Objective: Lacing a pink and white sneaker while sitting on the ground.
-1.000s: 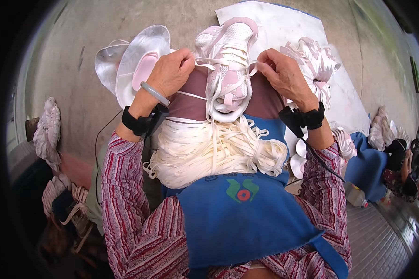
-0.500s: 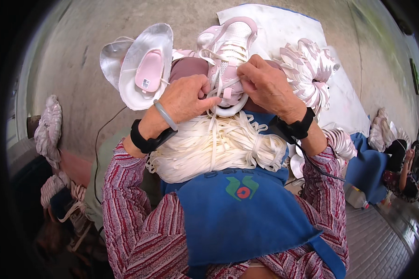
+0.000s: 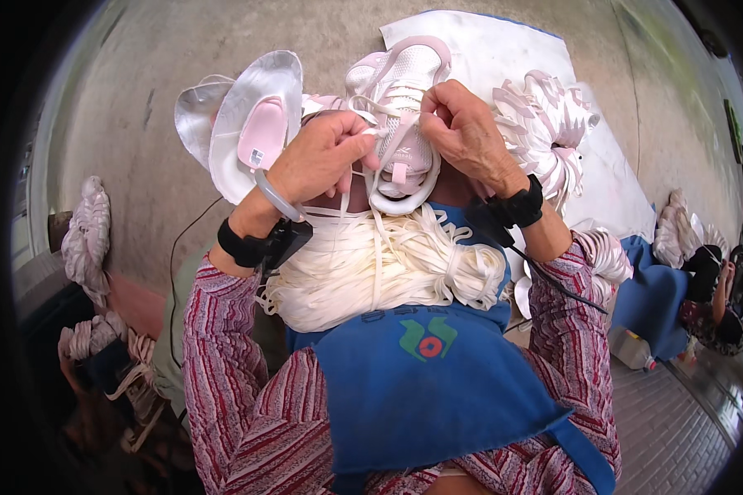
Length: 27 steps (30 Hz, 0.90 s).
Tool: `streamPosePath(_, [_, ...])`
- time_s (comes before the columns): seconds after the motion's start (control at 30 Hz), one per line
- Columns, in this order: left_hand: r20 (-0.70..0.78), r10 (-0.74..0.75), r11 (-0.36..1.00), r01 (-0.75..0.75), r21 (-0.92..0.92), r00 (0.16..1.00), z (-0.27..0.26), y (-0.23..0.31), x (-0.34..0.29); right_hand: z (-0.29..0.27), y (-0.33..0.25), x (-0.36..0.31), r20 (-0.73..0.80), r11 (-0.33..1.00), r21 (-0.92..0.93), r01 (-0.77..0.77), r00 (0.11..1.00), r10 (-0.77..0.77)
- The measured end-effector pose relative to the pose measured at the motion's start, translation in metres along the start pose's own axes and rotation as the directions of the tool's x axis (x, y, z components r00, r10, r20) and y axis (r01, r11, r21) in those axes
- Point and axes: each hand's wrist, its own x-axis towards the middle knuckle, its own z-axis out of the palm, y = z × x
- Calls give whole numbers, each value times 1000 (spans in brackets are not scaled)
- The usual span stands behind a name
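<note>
A white and pink sneaker (image 3: pixel 413 157) rests across my lap, toe pointing away from me. White shoelace (image 3: pixel 380 106) is threaded through its upper eyelets, with loose lengths hanging toward me. My left hand (image 3: pixel 322 157) pinches a lace beside the shoe's left edge. On the opposite edge, my right hand (image 3: pixel 469 136) is closed, thumb against forefinger at the eyelets; what it pinches is mostly hidden. A thick bundle of cream-white shoelaces (image 3: pixel 363 264) lies on my blue apron (image 3: pixel 437 388), just below the shoe's heel.
Left of the shoe are white shoe uppers (image 3: pixel 285 78) with a pink insole (image 3: pixel 264 132). To the right, a ring of pink-and-white shoe parts (image 3: pixel 545 132) lies on a white sheet (image 3: pixel 495 41). More bundles (image 3: pixel 87 235) stand far left. Another person (image 3: pixel 718 318) sits at far right.
My left hand has drawn back slightly to the left and up, away from the shoe's heel opening. My right hand has lifted a little up along the edge, exposing more of the tongue.
</note>
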Motion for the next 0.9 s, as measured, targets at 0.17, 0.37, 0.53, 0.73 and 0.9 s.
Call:
streamPosePath(0.17, [1, 37, 971, -36, -236, 999, -9, 10, 12, -1, -5, 7, 77, 1000, -12, -26, 997, 26])
streamPosePath(0.37, [-76, 57, 995, -63, -79, 995, -6, 14, 19, -4, -1, -2, 138, 995, -29, 96, 986, -92])
streamPosePath(0.53, [-36, 12, 981, -19, -195, 999, -9, 28, 14, -3, -4, -8, 124, 999, 20, 40, 991, -42])
streamPosePath(0.73, [12, 158, 984, -156, -88, 987, 2, 30, 15, -1, -9, -5, 146, 997, 61, -46, 989, 37])
streamPosePath(0.9, [31, 157, 984, -154, -87, 987, 5, 27, 10, -1, -16, -5, 160, 969, 134, -206, 970, 184])
